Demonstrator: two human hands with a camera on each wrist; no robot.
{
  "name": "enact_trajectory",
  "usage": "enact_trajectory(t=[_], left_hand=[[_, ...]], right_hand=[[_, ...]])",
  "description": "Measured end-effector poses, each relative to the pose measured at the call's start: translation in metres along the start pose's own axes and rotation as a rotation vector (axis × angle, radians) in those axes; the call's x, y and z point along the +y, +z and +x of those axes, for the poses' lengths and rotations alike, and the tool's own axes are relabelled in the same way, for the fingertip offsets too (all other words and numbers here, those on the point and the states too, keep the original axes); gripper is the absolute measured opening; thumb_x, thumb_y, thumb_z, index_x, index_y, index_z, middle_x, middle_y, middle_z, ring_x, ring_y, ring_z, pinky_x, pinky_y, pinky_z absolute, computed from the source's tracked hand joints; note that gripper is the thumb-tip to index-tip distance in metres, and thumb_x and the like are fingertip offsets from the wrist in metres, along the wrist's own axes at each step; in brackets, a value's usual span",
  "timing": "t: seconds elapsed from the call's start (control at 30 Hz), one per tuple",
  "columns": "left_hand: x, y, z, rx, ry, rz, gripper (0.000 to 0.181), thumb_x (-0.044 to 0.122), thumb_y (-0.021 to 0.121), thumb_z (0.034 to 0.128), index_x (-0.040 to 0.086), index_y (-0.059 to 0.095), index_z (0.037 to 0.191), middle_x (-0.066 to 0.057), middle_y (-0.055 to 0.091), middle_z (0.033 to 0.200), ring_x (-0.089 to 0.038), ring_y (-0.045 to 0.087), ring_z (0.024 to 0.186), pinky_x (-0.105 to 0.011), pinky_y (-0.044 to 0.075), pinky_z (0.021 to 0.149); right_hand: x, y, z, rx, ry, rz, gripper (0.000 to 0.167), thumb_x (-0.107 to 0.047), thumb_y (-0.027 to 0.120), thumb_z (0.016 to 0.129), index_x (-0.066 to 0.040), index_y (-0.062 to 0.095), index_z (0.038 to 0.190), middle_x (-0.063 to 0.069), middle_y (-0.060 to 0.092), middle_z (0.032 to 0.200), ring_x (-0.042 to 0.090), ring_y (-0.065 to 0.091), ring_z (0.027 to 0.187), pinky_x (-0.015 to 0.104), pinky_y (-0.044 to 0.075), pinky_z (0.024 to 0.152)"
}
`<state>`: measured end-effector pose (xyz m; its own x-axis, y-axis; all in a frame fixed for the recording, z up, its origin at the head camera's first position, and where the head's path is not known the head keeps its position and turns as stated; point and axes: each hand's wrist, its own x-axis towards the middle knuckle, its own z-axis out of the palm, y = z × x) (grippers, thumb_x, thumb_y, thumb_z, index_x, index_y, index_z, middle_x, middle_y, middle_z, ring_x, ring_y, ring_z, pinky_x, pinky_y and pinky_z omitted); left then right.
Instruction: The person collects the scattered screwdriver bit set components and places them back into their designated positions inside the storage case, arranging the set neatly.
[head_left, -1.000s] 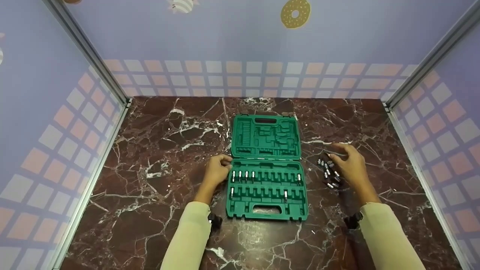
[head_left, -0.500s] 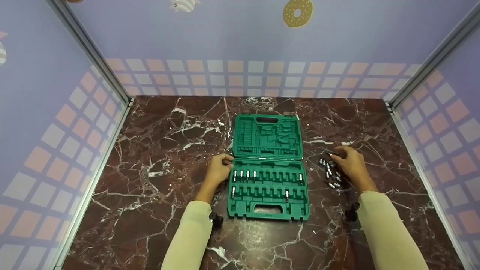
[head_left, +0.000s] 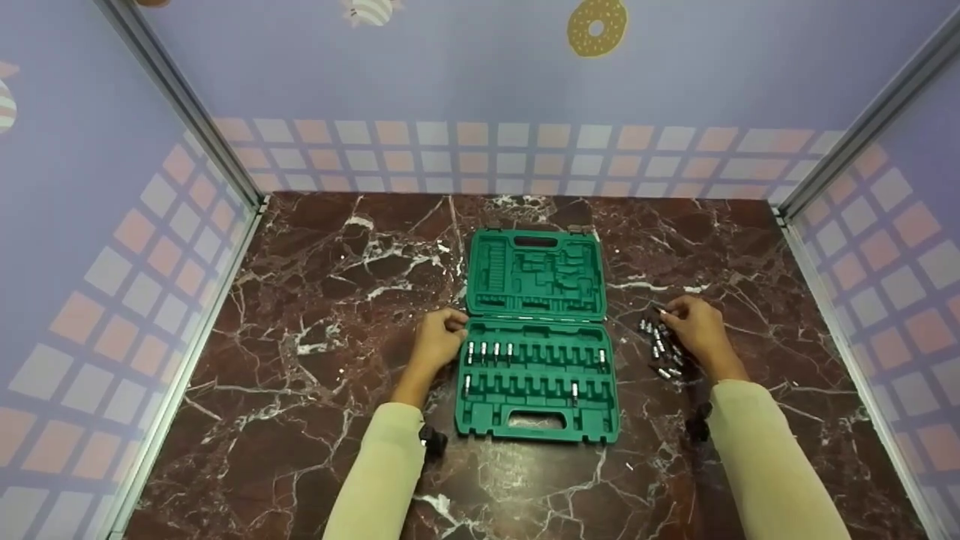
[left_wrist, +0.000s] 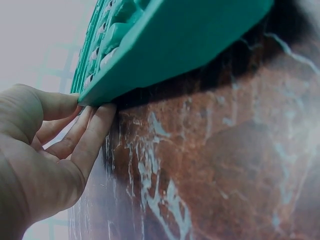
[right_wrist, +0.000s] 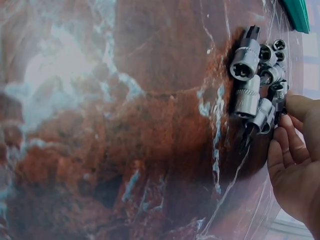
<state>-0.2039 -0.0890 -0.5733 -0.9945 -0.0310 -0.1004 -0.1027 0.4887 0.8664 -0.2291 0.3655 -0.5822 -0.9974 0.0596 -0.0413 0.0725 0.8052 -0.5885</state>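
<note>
A green plastic bit-socket case (head_left: 480,418) lies opened out flat on the table, with several silver bit sockets standing in its near half. My left hand (head_left: 436,339) grips the left edge of the case near the hinge; in the left wrist view the thumb (left_wrist: 60,106) is on the rim and the fingers bend in below it. To the right of the case lies a loose pile of bit sockets (head_left: 658,345), larger in the right wrist view. At the pile's far end my right hand (head_left: 699,330) pinches a bit socket (head_left: 659,310), partly hidden by the fingers.
The dark red marbled table (head_left: 315,435) carries the case and the pile. A purple back wall (head_left: 420,75) with pale squares and two side walls enclose the table. The case's far half (head_left: 495,300) has moulded recesses and lies flat behind the near half.
My right hand has drawn in a little over the far end of the pile, its fingers closing together on a bit socket. The left hand keeps its grip on the case.
</note>
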Motion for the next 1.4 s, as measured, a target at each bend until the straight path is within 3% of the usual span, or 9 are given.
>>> enact_trajectory(t=[0.23, 0.63, 1.03, 1.4], left_hand=[[0.000, 0.000, 0.001, -0.007, 0.002, -0.008, 0.016, -0.002, 0.069, 0.0935, 0.003, 0.075, 0.108, -0.015, 0.073, 0.099, -0.030, 0.069, 0.093, -0.045, 0.056, 0.083], [-0.001, 0.002, 0.001, 0.003, 0.014, -0.001, 0.015, -0.001, 0.070, 0.0924, 0.003, 0.076, 0.106, -0.014, 0.074, 0.098, -0.030, 0.070, 0.093, -0.046, 0.057, 0.085], [-0.002, 0.001, 0.002, 0.001, 0.003, -0.017, 0.016, -0.003, 0.069, 0.0929, 0.002, 0.075, 0.107, -0.015, 0.074, 0.099, -0.031, 0.070, 0.095, -0.045, 0.057, 0.084], [-0.001, 0.001, 0.001, 0.006, 0.015, 0.002, 0.015, -0.003, 0.069, 0.0919, 0.002, 0.075, 0.105, -0.015, 0.074, 0.098, -0.030, 0.070, 0.092, -0.045, 0.057, 0.084]], right_hand=[[-0.002, 0.000, 0.002, -0.007, 0.021, -0.004, 0.021, -0.015, 0.069, 0.098, 0.004, 0.067, 0.107, 0.022, 0.070, 0.099, 0.038, 0.064, 0.093, 0.051, 0.049, 0.086], [-0.002, -0.004, 0.001, -0.036, 0.016, 0.028, 0.022, -0.016, 0.059, 0.104, 0.004, 0.062, 0.111, 0.024, 0.066, 0.106, 0.039, 0.062, 0.098, 0.052, 0.047, 0.089], [-0.016, -0.004, -0.007, 0.007, -0.038, 0.086, 0.019, -0.016, 0.059, 0.106, 0.001, 0.061, 0.114, 0.019, 0.067, 0.103, 0.033, 0.068, 0.093, 0.037, 0.049, 0.077], [-0.040, 0.005, -0.016, 0.042, -0.110, 0.136, 0.017, -0.016, 0.062, 0.104, -0.004, 0.063, 0.116, 0.016, 0.069, 0.106, 0.027, 0.062, 0.094, 0.041, 0.048, 0.084]])
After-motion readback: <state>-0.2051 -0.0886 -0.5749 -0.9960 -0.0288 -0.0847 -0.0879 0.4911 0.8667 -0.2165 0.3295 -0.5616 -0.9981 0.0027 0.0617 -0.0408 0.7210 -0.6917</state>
